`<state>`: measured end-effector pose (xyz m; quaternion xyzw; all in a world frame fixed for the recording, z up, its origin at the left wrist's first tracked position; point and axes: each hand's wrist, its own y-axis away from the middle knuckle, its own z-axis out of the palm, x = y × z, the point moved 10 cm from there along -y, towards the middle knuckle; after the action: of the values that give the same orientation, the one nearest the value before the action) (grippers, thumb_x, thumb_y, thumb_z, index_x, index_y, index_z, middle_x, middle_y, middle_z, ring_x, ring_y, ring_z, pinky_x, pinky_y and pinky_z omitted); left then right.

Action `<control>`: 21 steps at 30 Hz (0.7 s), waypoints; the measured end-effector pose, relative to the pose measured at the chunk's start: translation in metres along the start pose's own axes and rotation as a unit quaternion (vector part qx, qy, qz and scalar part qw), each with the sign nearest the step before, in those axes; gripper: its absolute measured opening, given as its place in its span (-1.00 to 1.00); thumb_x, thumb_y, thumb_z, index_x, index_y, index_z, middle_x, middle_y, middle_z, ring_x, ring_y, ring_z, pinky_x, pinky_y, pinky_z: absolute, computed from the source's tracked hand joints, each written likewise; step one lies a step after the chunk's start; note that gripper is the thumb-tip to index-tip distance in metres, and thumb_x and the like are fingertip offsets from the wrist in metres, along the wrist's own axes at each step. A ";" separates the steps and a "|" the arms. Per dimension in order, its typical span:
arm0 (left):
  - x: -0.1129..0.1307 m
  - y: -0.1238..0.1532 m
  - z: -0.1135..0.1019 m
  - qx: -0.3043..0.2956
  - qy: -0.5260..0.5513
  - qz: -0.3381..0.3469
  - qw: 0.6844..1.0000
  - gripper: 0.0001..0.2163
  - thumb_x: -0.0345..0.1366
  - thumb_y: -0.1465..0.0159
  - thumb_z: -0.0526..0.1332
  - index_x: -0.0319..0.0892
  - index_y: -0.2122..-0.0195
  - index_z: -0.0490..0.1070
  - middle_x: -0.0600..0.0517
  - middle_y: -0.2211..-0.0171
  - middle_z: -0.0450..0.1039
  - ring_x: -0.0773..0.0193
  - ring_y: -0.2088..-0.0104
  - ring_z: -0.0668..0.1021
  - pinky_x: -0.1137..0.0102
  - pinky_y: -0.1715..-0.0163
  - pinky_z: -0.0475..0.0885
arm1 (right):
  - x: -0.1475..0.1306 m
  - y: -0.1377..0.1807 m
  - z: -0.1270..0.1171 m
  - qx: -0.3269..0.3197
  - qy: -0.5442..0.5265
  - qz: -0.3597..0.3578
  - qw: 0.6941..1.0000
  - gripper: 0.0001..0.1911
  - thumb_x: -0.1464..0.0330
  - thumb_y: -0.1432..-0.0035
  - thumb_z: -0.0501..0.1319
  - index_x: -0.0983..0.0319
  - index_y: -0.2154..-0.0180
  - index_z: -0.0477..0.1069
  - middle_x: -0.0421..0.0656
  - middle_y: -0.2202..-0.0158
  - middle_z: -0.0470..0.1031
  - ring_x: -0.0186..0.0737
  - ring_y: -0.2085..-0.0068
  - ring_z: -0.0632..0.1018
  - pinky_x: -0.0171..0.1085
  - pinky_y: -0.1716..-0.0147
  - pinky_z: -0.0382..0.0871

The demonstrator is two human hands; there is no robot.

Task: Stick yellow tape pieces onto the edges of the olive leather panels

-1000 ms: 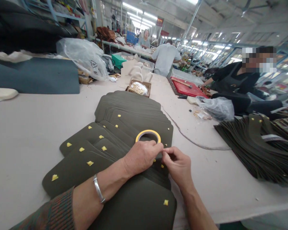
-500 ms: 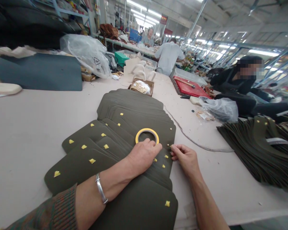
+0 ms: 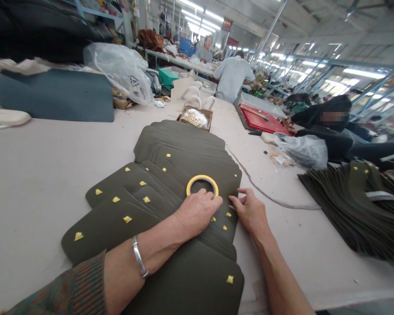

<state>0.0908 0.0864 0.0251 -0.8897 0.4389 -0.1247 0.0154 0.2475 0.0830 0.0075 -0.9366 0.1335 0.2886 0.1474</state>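
Observation:
A long fanned stack of dark olive panels point(image 3: 170, 175), each dotted with small yellow tape squares point(image 3: 127, 218), lies on the table in front of me. A yellow tape roll point(image 3: 202, 180) rests flat on the stack. My left hand point(image 3: 197, 212) lies on the panels with its fingers curled over the roll's near rim. My right hand point(image 3: 251, 212) sits just right of it. Its fingertips press on the right edge of a panel beside a small metal stud point(image 3: 237, 175), and nothing shows in its fingers.
A second pile of olive pieces point(image 3: 354, 205) lies at the right. A cord point(image 3: 265, 197) runs across the pale table point(image 3: 36, 175). Further back are a box of gold hardware point(image 3: 195, 117), plastic bags point(image 3: 118, 70), a red tray point(image 3: 259, 122), a seated person point(image 3: 325, 127) and other workers.
My right hand left the pinch beside my left hand, swung right to the panel edge, and now presses there. My left hand stayed on the tape roll.

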 end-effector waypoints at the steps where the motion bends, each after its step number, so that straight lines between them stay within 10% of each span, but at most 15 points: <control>1: 0.000 0.000 0.000 -0.001 0.003 0.000 1.000 -0.87 -0.45 -0.33 0.01 -0.15 0.23 0.31 -0.01 0.29 0.40 0.13 0.25 0.43 0.30 0.36 0.44 | 0.004 0.001 -0.003 0.005 -0.015 0.007 1.000 -0.66 0.13 -0.07 0.21 0.22 0.20 0.42 -0.21 0.52 0.53 -0.20 0.51 0.54 -0.26 0.45 0.37; 10: -0.001 -0.001 0.001 -0.006 0.004 -0.003 1.000 -0.85 -0.46 -0.33 -0.02 -0.16 0.22 0.31 -0.02 0.28 0.40 0.15 0.25 0.42 0.32 0.33 0.42 | -0.023 0.020 -0.003 0.008 0.052 -0.195 0.979 -0.76 0.28 -0.26 0.07 0.21 0.26 0.49 -0.10 0.29 0.57 -0.20 0.27 0.57 -0.25 0.22 0.39; 21: 0.003 0.001 -0.006 -0.009 0.014 0.008 1.000 -0.86 -0.46 -0.32 0.00 -0.16 0.24 0.31 -0.02 0.27 0.41 0.15 0.24 0.42 0.33 0.33 0.41 | -0.001 -0.007 0.012 -0.095 0.053 -0.011 0.994 -0.78 0.23 -0.14 0.18 0.16 0.42 0.54 -0.21 0.48 0.57 -0.21 0.44 0.54 -0.28 0.43 0.31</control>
<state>0.0900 0.0837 0.0317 -0.8846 0.4470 -0.1326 0.0025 0.2428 0.0940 0.0001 -0.9617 0.1025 0.2485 0.0534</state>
